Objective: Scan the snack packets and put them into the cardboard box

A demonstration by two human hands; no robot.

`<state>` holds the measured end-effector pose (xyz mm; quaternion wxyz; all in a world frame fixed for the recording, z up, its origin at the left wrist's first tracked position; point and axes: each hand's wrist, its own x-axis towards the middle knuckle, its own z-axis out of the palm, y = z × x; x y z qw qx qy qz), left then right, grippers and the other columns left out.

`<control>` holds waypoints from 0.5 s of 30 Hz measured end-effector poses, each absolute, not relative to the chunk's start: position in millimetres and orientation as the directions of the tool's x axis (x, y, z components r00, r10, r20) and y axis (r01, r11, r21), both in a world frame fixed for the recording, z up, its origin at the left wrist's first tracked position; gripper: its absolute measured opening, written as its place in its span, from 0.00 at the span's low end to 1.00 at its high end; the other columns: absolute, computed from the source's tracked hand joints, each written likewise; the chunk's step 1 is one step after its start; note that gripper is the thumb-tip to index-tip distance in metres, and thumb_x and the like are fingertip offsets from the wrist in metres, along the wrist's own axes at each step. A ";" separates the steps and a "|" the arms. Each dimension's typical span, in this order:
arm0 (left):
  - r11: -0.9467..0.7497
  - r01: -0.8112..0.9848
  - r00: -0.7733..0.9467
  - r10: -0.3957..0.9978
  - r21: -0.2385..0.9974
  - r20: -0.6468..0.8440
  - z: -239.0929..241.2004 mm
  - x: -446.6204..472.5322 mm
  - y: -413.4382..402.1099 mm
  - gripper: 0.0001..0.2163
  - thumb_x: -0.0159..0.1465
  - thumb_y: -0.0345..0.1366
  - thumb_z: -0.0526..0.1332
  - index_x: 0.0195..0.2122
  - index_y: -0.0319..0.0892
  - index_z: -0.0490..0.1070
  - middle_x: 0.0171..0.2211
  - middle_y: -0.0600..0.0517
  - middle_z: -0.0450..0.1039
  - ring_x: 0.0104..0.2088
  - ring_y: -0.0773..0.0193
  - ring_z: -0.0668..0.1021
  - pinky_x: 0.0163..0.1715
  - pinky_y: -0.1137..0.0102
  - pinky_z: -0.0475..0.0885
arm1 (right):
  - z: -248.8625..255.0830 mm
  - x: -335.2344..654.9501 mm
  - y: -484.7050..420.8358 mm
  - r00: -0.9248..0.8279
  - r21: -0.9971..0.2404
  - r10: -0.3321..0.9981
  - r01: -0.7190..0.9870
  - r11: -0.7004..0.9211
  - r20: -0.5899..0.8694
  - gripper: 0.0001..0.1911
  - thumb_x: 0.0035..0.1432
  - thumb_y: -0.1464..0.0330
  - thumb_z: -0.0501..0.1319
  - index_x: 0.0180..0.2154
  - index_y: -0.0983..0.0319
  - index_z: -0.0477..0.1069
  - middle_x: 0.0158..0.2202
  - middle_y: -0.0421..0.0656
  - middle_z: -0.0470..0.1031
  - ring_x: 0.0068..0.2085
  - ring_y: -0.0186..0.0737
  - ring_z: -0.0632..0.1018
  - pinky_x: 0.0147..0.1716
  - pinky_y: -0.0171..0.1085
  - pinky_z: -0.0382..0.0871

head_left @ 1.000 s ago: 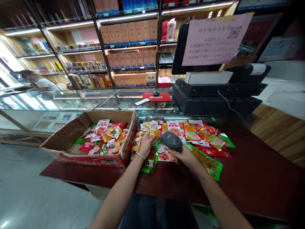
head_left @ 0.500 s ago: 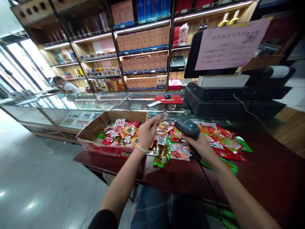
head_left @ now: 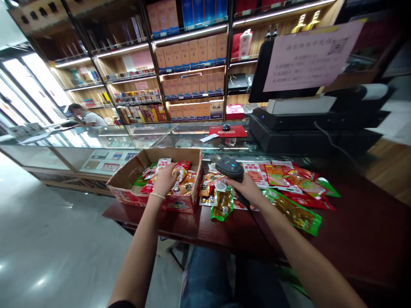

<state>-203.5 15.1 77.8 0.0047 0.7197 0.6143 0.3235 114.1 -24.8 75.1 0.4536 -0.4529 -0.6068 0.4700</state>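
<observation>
1. Our left hand [head_left: 165, 180] is inside the cardboard box [head_left: 128, 177], fingers curled down on the snack packets [head_left: 184, 183] there; we cannot tell whether it grips one.
2. Our right hand [head_left: 246, 189] is closed round the barcode scanner [head_left: 229, 166] (its head tilted downward), above loose packets [head_left: 289, 177] spread on the dark red worktop [head_left: 353, 231].
3. A green-edged packet [head_left: 221, 204] lies just beside the box.

Packets [head_left: 290, 179] crowd the table [head_left: 359, 239]; right end seems bare.

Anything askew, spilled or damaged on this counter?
Loose snack packets lie strewn, overlapping, across the table right of the cardboard box, whose left flap splays outward. The right hand grips a scanner. Nothing looks torn.
</observation>
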 end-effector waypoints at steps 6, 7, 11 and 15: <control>-0.271 0.908 0.052 0.829 0.319 0.557 100.3 -173.2 3.6 0.17 0.67 0.40 0.53 0.52 0.42 0.73 0.49 0.43 0.77 0.48 0.50 0.78 0.49 0.58 0.72 | 72.2 139.0 -22.0 -0.123 -0.988 0.987 0.099 0.114 0.102 0.17 0.51 0.55 0.68 0.35 0.59 0.69 0.15 0.34 0.68 0.15 0.35 0.69 0.15 0.33 0.63; -0.314 0.894 0.080 0.814 0.319 0.576 105.0 -162.1 1.9 0.17 0.68 0.40 0.53 0.52 0.42 0.73 0.49 0.44 0.77 0.48 0.50 0.78 0.49 0.58 0.72 | 71.6 145.4 -20.7 -0.107 -0.989 0.989 0.094 0.116 0.106 0.17 0.50 0.55 0.68 0.35 0.59 0.69 0.15 0.34 0.68 0.15 0.35 0.69 0.15 0.33 0.63; -0.512 0.765 0.191 0.760 0.392 0.621 116.4 -101.7 -0.6 0.14 0.67 0.38 0.55 0.51 0.45 0.74 0.48 0.47 0.77 0.48 0.53 0.78 0.51 0.61 0.71 | 68.9 174.3 -14.7 -0.043 -0.992 0.995 0.092 0.091 0.087 0.18 0.51 0.55 0.67 0.35 0.60 0.68 0.13 0.33 0.67 0.14 0.34 0.68 0.15 0.32 0.61; -0.597 0.504 0.215 0.786 0.624 0.579 105.0 -35.6 9.1 0.13 0.63 0.37 0.60 0.48 0.47 0.76 0.48 0.47 0.77 0.51 0.50 0.76 0.57 0.58 0.65 | 64.0 210.1 -6.5 0.031 -0.990 0.995 0.106 0.090 0.094 0.17 0.51 0.55 0.67 0.34 0.61 0.68 0.12 0.34 0.67 0.13 0.33 0.67 0.16 0.32 0.60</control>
